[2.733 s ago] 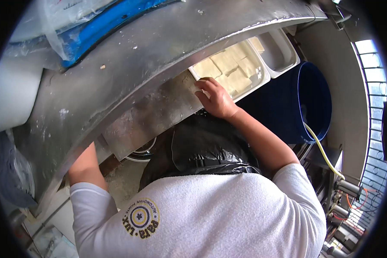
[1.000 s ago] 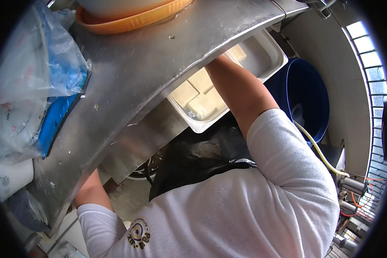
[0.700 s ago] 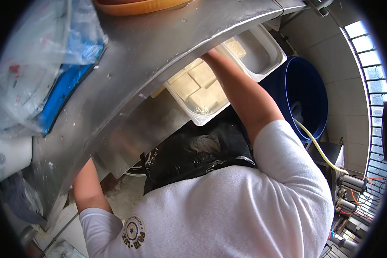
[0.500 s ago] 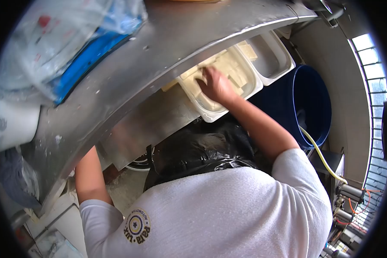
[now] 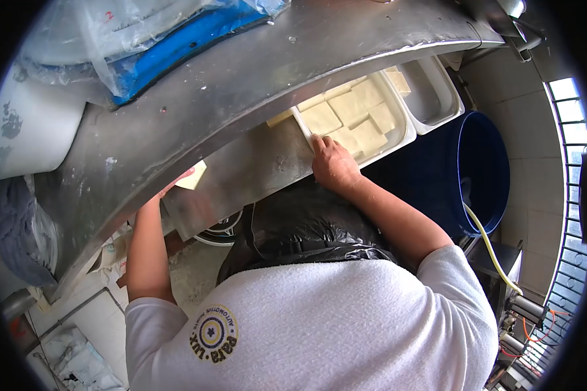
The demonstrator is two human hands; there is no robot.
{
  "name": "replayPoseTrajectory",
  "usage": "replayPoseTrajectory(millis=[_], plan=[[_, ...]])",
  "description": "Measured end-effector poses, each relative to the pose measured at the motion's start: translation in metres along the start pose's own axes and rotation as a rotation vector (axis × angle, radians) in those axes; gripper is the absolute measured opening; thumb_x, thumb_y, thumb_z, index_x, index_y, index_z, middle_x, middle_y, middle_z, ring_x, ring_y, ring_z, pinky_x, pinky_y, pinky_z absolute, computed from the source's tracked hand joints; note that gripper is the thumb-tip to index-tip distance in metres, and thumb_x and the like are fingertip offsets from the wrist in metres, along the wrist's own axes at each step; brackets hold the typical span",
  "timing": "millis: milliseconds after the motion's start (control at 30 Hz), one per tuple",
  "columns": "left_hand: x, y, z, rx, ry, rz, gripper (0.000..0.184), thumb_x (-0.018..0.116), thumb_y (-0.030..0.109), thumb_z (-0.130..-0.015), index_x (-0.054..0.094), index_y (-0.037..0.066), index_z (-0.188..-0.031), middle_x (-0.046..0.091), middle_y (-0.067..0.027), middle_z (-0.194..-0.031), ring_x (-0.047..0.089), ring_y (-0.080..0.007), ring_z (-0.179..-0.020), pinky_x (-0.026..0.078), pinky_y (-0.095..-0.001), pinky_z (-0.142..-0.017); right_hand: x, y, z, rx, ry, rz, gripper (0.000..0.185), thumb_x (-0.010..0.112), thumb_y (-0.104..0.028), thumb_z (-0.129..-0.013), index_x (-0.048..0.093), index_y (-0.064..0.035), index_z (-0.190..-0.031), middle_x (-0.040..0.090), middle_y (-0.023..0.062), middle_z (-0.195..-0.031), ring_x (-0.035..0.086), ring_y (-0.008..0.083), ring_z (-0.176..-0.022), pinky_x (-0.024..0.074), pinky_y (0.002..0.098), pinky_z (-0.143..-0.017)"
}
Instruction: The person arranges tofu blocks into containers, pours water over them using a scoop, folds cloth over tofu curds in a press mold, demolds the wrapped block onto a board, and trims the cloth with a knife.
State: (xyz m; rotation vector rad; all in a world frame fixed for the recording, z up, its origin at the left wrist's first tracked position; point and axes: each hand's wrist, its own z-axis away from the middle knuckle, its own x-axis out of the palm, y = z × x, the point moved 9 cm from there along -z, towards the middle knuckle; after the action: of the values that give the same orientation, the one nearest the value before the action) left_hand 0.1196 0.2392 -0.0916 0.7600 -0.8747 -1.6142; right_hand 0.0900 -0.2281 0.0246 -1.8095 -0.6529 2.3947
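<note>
My left hand [image 5: 178, 182], partly hidden by the steel ledge above, holds a pale yellow cheese-like slab [image 5: 192, 176] over the lower steel surface. At the near left corner of a white tub [image 5: 406, 135], my right hand [image 5: 334, 163] has its fingers curled over the rim. Flat pale slabs [image 5: 352, 107] lie side by side and overlapping inside that tub. A second white tub [image 5: 453, 107] stands to its right, with a few pale pieces [image 5: 398, 83] at its left end.
A raised steel ledge [image 5: 254, 85] crosses above the lower work surface [image 5: 261, 163]. On it lie a blue object [image 5: 163, 65] under plastic bags and a white bucket [image 5: 32, 130]. At right stands a blue barrel [image 5: 486, 169] with a pale hose [image 5: 486, 238].
My right hand has moved from among the slabs to the tub's near left corner. My left hand has come forward from beneath the ledge, and the slab in it now shows.
</note>
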Motion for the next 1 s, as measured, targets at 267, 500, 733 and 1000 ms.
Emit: replayPoseTrajectory(millis=[267, 500, 733, 1000], plan=[[0.219, 0.123, 0.034, 0.114, -0.519, 0.097, 0.079, 0.086, 0.027, -0.088, 0.048, 0.001, -0.152, 0.064, -0.0079, -0.133, 0.061, -0.0181, -0.121, 0.046, -0.0337, -0.108, -0.059, -0.074, -0.002, -0.37, 0.151, -0.567, 0.073, 0.078, -0.037, -0.093, 0.049, 0.0028, -0.147, 0.055, 0.0307, -0.142, 0.058, 0.0442, -0.128, 0.0503, 0.0471, -0.108], [0.219, 0.164, -0.024, 0.214, -0.241, -0.132, 0.063, 0.058, 0.047, -0.108, 0.048, 0.005, -0.153, 0.066, -0.0117, -0.128, 0.064, -0.0184, -0.115, 0.057, -0.0377, -0.095, -0.042, 0.018, -0.012, 0.275, -0.065, -1.95, 0.045, 0.07, -0.021, -0.1, 0.055, -0.0016, -0.137, 0.067, 0.0135, -0.125, 0.067, 0.0268, -0.115, 0.057, 0.047, -0.097], [0.016, 0.117, -0.07, 0.161, 0.565, -1.066, 0.069, 0.062, 0.05, -0.104, 0.049, 0.004, -0.154, 0.062, -0.015, -0.141, 0.059, -0.0225, -0.13, 0.049, -0.0374, -0.108, -0.051, 0.107, -0.003, 0.37, -0.046, -1.951, 0.042, 0.067, -0.03, -0.101, 0.059, -0.0041, -0.133, 0.069, 0.0122, -0.123, 0.069, 0.028, -0.113, 0.0556, 0.0514, -0.1], [-0.009, 0.1, -0.076, 0.112, 0.579, -1.186, 0.077, 0.066, 0.053, -0.1, 0.049, 0.001, -0.154, 0.059, -0.0161, -0.148, 0.054, -0.0244, -0.139, 0.042, -0.0366, -0.114, -0.084, 0.164, 0.009, 0.386, 0.122, -1.842, 0.039, 0.07, -0.029, -0.099, 0.062, -0.0047, -0.128, 0.07, 0.0117, -0.118, 0.071, 0.0272, -0.106, 0.0594, 0.0508, -0.093]])
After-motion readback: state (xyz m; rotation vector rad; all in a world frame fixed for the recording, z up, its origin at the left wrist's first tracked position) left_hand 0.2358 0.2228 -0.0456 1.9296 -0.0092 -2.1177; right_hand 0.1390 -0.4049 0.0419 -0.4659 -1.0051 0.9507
